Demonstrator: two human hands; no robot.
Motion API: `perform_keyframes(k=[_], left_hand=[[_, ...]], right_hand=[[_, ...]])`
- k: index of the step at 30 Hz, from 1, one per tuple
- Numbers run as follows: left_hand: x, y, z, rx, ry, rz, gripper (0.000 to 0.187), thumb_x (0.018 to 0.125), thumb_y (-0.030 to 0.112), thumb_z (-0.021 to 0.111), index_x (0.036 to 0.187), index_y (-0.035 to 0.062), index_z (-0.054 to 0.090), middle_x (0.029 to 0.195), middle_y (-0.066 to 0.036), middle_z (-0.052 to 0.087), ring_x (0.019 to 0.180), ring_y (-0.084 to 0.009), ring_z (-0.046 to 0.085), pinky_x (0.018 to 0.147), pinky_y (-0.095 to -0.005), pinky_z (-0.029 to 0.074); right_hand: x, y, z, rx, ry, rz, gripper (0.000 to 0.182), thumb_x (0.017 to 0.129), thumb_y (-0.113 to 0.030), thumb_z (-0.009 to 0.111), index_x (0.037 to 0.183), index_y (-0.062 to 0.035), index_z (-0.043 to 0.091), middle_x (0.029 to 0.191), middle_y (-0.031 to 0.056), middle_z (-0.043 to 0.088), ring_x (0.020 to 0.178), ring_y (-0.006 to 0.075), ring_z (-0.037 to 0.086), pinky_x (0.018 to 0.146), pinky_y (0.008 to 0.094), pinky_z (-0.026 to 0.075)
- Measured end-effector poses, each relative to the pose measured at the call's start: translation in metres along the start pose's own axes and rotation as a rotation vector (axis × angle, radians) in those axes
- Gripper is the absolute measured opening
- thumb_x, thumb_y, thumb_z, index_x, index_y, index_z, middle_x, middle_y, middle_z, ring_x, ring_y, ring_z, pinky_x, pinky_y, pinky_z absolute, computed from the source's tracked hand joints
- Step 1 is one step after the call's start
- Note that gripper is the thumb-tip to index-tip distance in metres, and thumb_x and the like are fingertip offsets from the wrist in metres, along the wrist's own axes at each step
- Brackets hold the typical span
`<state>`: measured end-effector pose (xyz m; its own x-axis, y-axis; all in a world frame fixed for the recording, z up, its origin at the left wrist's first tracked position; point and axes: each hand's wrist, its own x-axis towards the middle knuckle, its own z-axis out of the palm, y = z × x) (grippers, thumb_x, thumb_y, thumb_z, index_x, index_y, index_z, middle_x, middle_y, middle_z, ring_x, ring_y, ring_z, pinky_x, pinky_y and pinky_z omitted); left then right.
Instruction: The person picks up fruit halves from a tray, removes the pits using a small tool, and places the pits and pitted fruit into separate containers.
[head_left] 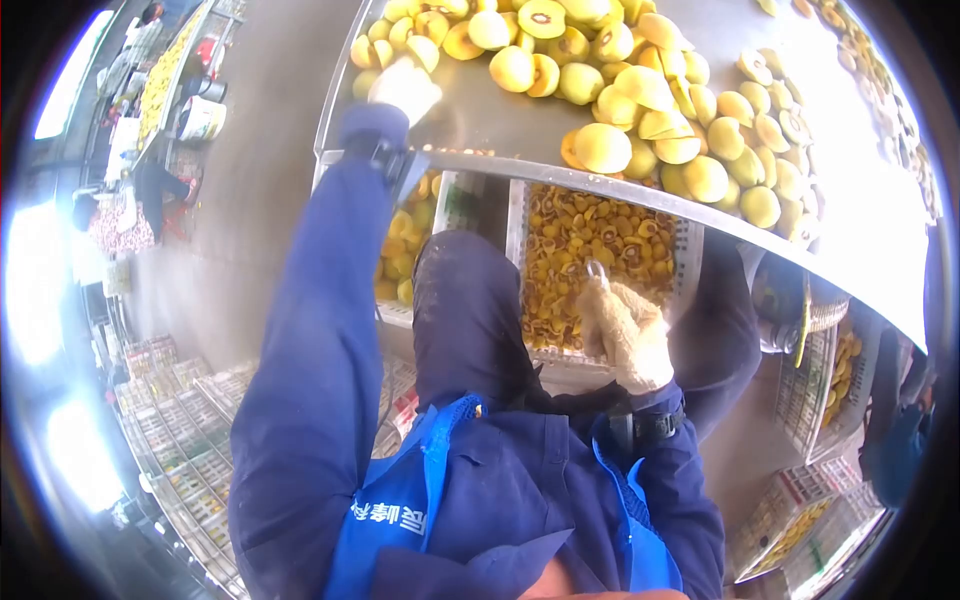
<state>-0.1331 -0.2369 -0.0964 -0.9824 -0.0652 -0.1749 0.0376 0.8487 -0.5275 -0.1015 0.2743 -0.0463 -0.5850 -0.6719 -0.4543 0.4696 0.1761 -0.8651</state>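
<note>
My left hand (405, 88), in a pale glove, reaches over the left side of the metal table, beside several yellow peach halves (420, 45); glare and blur hide its fingers. In a thick, light knitted glove, my right hand (628, 325) is closed around a small metal loop tool (597, 270), whose rounded tip sticks out past the fingers. This hand is above a white crate (686, 265) full of brown-yellow pits and scraps (600, 235). More halved yellow peaches (640, 90) are heaped on the table, some showing a dark pit.
The metal table's raised rim (560, 178) runs between me and the fruit. Under it at the left, another crate holds yellow peaches (402, 240). Stacked crates (180, 410) stand at the left, and more crates (800, 520) at the right. Other people work at the far left.
</note>
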Motion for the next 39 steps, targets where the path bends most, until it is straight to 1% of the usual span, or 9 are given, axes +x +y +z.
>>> perform_keyframes(k=[3, 10, 13, 16, 19, 21, 27, 30, 39], left_hand=[[-0.043, 0.047, -0.055, -1.905, 0.192, -0.611, 0.02, 0.098, 0.013, 0.07, 0.115, 0.0044, 0.074, 0.093, -0.007, 0.072, 0.091, -0.0187, 0.072, 0.084, -0.0332, 0.059], [-0.124, 0.131, -0.217, -2.64, 0.483, -0.429, 0.024, 0.105, 0.013, 0.054, 0.109, -0.0057, 0.068, 0.099, -0.02, 0.074, 0.08, -0.0296, 0.075, 0.073, -0.039, 0.064], [-0.137, 0.169, -0.221, -2.307, 0.696, -0.471, 0.031, 0.107, 0.018, 0.049, 0.106, -0.006, 0.069, 0.097, -0.022, 0.074, 0.075, -0.0296, 0.075, 0.069, -0.0393, 0.064], [-0.152, 0.183, -0.229, -2.521, 0.679, -0.395, 0.043, 0.109, 0.029, 0.044, 0.105, -0.0049, 0.07, 0.096, -0.016, 0.075, 0.082, -0.0222, 0.073, 0.072, -0.0331, 0.061], [-0.16, 0.19, -0.237, -2.337, 0.692, -0.408, 0.042, 0.109, 0.028, 0.045, 0.106, -0.0048, 0.071, 0.099, -0.015, 0.075, 0.083, -0.0191, 0.07, 0.074, -0.0301, 0.058], [-0.163, 0.193, -0.24, -2.116, 0.666, -0.461, 0.035, 0.108, 0.022, 0.049, 0.106, -0.0048, 0.071, 0.101, -0.015, 0.075, 0.083, -0.0187, 0.07, 0.073, -0.0299, 0.057], [-0.16, 0.219, -0.248, -2.214, 1.023, -0.703, 0.014, 0.098, 0.002, 0.063, 0.103, -0.0044, 0.074, 0.094, -0.011, 0.074, 0.079, -0.0169, 0.07, 0.071, -0.029, 0.056], [-0.167, 0.205, -0.252, -1.994, 0.772, -0.673, 0.013, 0.096, 0.0, 0.064, 0.101, -0.005, 0.075, 0.093, -0.01, 0.074, 0.078, -0.015, 0.069, 0.071, -0.0283, 0.055], [-0.154, 0.193, -0.225, -1.888, 0.607, -0.47, 0.017, 0.1, 0.013, 0.065, 0.1, -0.0011, 0.076, 0.099, -0.009, 0.077, 0.09, -0.0168, 0.073, 0.075, -0.0322, 0.057]], right_hand=[[0.004, -0.014, 0.013, 0.092, -0.021, -0.012, 0.035, 0.11, -0.031, 0.063, 0.105, 0.0023, 0.072, 0.072, 0.0026, 0.068, 0.06, 0.0093, 0.058, 0.058, 0.0272, 0.046], [-0.012, -0.068, 0.07, -0.062, -0.029, -0.227, 0.03, 0.11, -0.027, 0.064, 0.109, 0.0018, 0.073, 0.071, 0.0016, 0.065, 0.062, 0.0085, 0.06, 0.057, 0.0278, 0.045], [-0.019, -0.077, 0.089, -0.22, 0.072, -0.379, 0.024, 0.107, -0.02, 0.069, 0.11, 0.0034, 0.074, 0.073, 0.0099, 0.069, 0.064, 0.0167, 0.066, 0.061, 0.0341, 0.051], [-0.017, -0.064, 0.095, -0.363, 0.124, -0.485, 0.022, 0.106, -0.018, 0.069, 0.108, 0.0026, 0.075, 0.077, 0.0202, 0.071, 0.066, 0.0318, 0.07, 0.066, 0.04, 0.054], [-0.027, -0.067, 0.096, -0.399, 0.097, -0.374, 0.021, 0.106, -0.014, 0.066, 0.118, 0.0013, 0.074, 0.086, 0.0201, 0.073, 0.072, 0.0329, 0.072, 0.067, 0.0397, 0.056], [-0.025, -0.054, 0.097, -0.497, 0.089, -0.632, 0.025, 0.106, -0.011, 0.063, 0.126, -0.0007, 0.072, 0.096, 0.0208, 0.074, 0.078, 0.0327, 0.072, 0.069, 0.0401, 0.056], [-0.02, -0.034, 0.097, -0.516, 0.085, -0.72, 0.032, 0.106, -0.007, 0.059, 0.136, -0.0051, 0.069, 0.108, 0.0206, 0.073, 0.087, 0.0352, 0.073, 0.073, 0.0419, 0.057], [-0.02, -0.042, 0.095, -0.446, 0.023, -0.534, 0.028, 0.106, -0.007, 0.059, 0.131, -0.0044, 0.071, 0.102, 0.0202, 0.074, 0.085, 0.0382, 0.072, 0.073, 0.0429, 0.057], [-0.021, -0.056, 0.087, 0.077, -0.098, -0.12, 0.027, 0.11, -0.028, 0.063, 0.099, -0.0044, 0.072, 0.071, -0.0023, 0.06, 0.056, 0.0108, 0.056, 0.049, 0.0294, 0.043]])
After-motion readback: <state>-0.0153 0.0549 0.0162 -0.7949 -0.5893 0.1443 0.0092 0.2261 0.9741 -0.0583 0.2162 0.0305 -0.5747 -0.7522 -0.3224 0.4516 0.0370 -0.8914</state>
